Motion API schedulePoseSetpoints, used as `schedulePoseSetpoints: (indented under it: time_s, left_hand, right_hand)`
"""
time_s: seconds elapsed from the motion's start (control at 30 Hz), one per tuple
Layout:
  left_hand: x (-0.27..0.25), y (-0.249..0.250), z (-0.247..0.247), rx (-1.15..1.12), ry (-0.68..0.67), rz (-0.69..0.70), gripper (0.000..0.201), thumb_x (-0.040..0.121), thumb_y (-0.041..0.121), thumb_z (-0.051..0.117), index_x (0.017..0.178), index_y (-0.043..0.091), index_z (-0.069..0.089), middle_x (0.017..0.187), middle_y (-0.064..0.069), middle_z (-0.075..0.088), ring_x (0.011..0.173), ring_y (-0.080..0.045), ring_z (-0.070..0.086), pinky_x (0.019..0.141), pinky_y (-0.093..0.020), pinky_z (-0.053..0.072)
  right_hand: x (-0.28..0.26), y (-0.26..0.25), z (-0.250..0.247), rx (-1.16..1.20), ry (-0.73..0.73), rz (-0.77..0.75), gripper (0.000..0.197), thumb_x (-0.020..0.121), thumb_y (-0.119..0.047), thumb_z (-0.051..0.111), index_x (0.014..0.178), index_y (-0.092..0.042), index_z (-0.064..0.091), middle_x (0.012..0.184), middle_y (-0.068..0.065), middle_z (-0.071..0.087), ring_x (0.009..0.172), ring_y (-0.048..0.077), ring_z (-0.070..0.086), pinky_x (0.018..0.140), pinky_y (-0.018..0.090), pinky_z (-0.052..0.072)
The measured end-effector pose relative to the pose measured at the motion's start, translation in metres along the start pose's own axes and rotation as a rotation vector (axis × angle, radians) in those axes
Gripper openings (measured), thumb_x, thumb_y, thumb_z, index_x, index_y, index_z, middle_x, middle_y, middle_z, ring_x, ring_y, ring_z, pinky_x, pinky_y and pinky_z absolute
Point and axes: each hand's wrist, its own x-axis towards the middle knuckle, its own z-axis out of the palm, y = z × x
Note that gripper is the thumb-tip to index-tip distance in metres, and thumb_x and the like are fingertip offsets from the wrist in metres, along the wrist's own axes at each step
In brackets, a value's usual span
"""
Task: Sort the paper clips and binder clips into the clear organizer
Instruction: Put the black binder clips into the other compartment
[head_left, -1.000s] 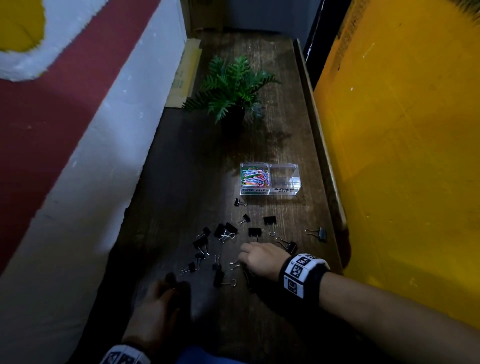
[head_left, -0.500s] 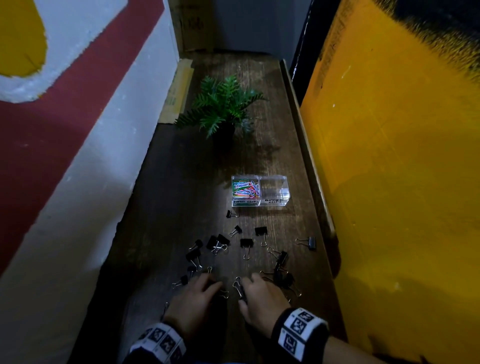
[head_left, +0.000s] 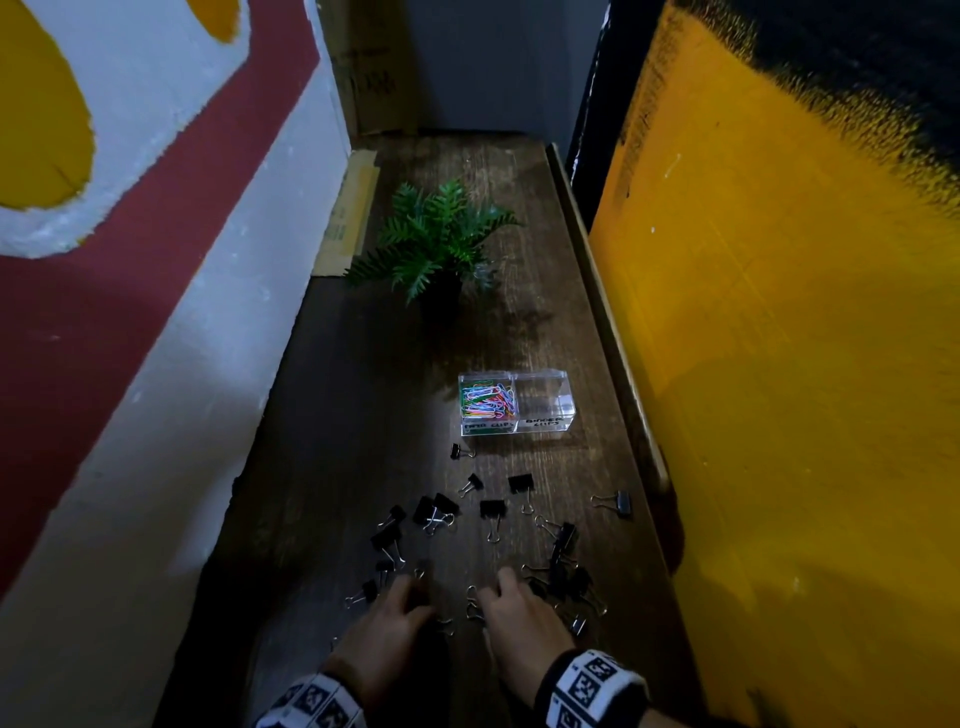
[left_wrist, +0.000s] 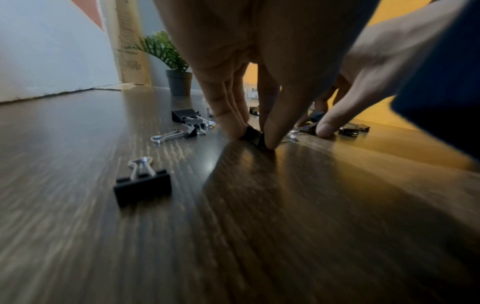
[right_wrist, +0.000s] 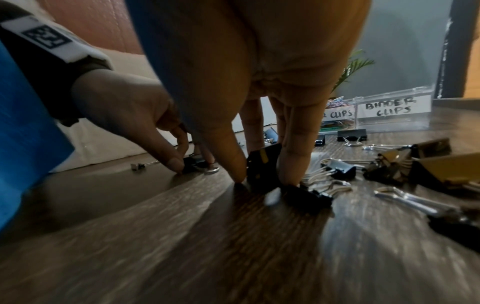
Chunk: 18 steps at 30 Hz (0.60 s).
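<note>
From the head view your two hands are only looking flat on the tabletop (head_left: 332, 415). The wrist views are showing more: your left hand (left_wrist: 259, 61) is pinching a small black binder clip (left_wrist: 253, 135) betw. thumb and fingers, and your right hand (right_wrist: 259, 72) is pinching another binder clip (right_wrist: 262, 162), both clips touching the wood. The clear organizer (head_left: 514, 402) is sitting farther away, colored paper clips (head_left: 485, 400) in its left compartment. Loose clips (head_left: 467, 519) are lying betw. it and you. A potted plant (head_left: 434, 244) is standing behind the organizer.
</note>
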Motion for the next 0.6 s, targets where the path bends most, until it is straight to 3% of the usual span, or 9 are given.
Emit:
schedulePoseSetpoints:
  time_s: [0.07, 0.17, 0.23, 0.3, 0.37, 0.43, 0.5, 0.6]
  left_hand:
    - [0.004, -0.002, -0.002, -0.002, -0.043, -0.013, 0.025, 0.071, 0.039, 0.057, 0.095, 0.037, 0.058, 0.101, 0.007, 0.056, 0.082, -0.009, 0.066, 0.069, -0.014, 0.053]
    - [0.003, 0.006, -0.006, 0.062, -0.156, 0.053, 0.04, 0.066, 0.037, 0.062, 0.106, 0.037, 0.056, 0.111, 0.006, 0.054, 0.088, -0.009, 0.066, 0.072, -0.013, 0.052]
    - [0.002, 0.01, -0.011, 0.17, -0.226, 0.068, 0.046, 0.057, 0.048, 0.063, 0.102, 0.044, 0.057, 0.109, 0.01, 0.053, 0.079, 0.0, 0.065, 0.063, -0.008, 0.05]
    - [0.003, 0.005, -0.012, 0.254, -0.176, 0.074, 0.034, 0.065, 0.052, 0.046, 0.096, 0.05, 0.059, 0.11, 0.012, 0.048, 0.073, 0.006, 0.064, 0.056, -0.004, 0.046]
    - [0.004, 0.013, -0.021, 0.296, -0.158, 0.117, 0.034, 0.071, 0.046, 0.035, 0.094, 0.047, 0.061, 0.113, 0.01, 0.046, 0.073, 0.005, 0.065, 0.055, -0.006, 0.047]
    - [0.004, 0.022, -0.028, 0.252, -0.181, 0.145, 0.032, 0.085, 0.038, 0.038, 0.109, 0.037, 0.059, 0.13, 0.003, 0.04, 0.098, -0.006, 0.063, 0.073, -0.014, 0.051]
    - [0.007, 0.021, -0.025, 0.291, -0.099, 0.197, 0.036, 0.097, 0.033, 0.035, 0.13, 0.024, 0.047, 0.147, 0.0, 0.022, 0.128, -0.016, 0.042, 0.098, -0.027, 0.04]
    - [0.011, 0.027, -0.028, 0.284, -0.128, 0.132, 0.037, 0.099, 0.032, 0.034, 0.131, 0.016, 0.042, 0.147, -0.003, 0.019, 0.13, -0.018, 0.036, 0.101, -0.03, 0.035]
  right_hand:
    - [0.002, 0.002, -0.002, -0.001, -0.01, 0.003, 0.026, 0.096, -0.006, 0.041, 0.121, -0.004, 0.048, 0.126, 0.016, 0.04, 0.111, 0.034, 0.05, 0.089, 0.042, 0.047]
    - [0.007, 0.003, -0.007, -0.007, -0.022, 0.008, 0.025, 0.095, -0.003, 0.039, 0.118, -0.002, 0.051, 0.123, 0.017, 0.044, 0.108, 0.034, 0.052, 0.086, 0.041, 0.045]
    - [0.008, 0.005, -0.009, 0.026, -0.002, 0.009, 0.023, 0.095, -0.006, 0.042, 0.115, -0.003, 0.054, 0.119, 0.015, 0.048, 0.104, 0.032, 0.055, 0.085, 0.039, 0.047]
    - [0.009, 0.01, -0.018, 0.122, 0.06, 0.013, 0.022, 0.094, -0.014, 0.049, 0.114, -0.009, 0.057, 0.116, 0.008, 0.051, 0.102, 0.024, 0.056, 0.085, 0.031, 0.048]
    - [0.017, 0.022, -0.04, 0.224, 0.164, 0.029, 0.021, 0.093, -0.021, 0.054, 0.113, -0.016, 0.059, 0.114, 0.001, 0.052, 0.099, 0.015, 0.055, 0.082, 0.021, 0.045]
    - [0.034, 0.038, -0.073, 0.282, 0.273, 0.07, 0.019, 0.091, -0.023, 0.058, 0.109, -0.019, 0.062, 0.111, -0.001, 0.053, 0.101, 0.013, 0.055, 0.084, 0.02, 0.045]
    - [0.055, 0.053, -0.11, 0.286, 0.404, 0.112, 0.015, 0.088, -0.02, 0.062, 0.103, -0.018, 0.065, 0.11, 0.0, 0.057, 0.1, 0.014, 0.056, 0.084, 0.022, 0.045]
    - [0.088, 0.073, -0.155, 0.262, 0.513, 0.177, 0.016, 0.086, -0.013, 0.066, 0.101, -0.013, 0.066, 0.107, 0.003, 0.06, 0.095, 0.016, 0.058, 0.078, 0.022, 0.046]
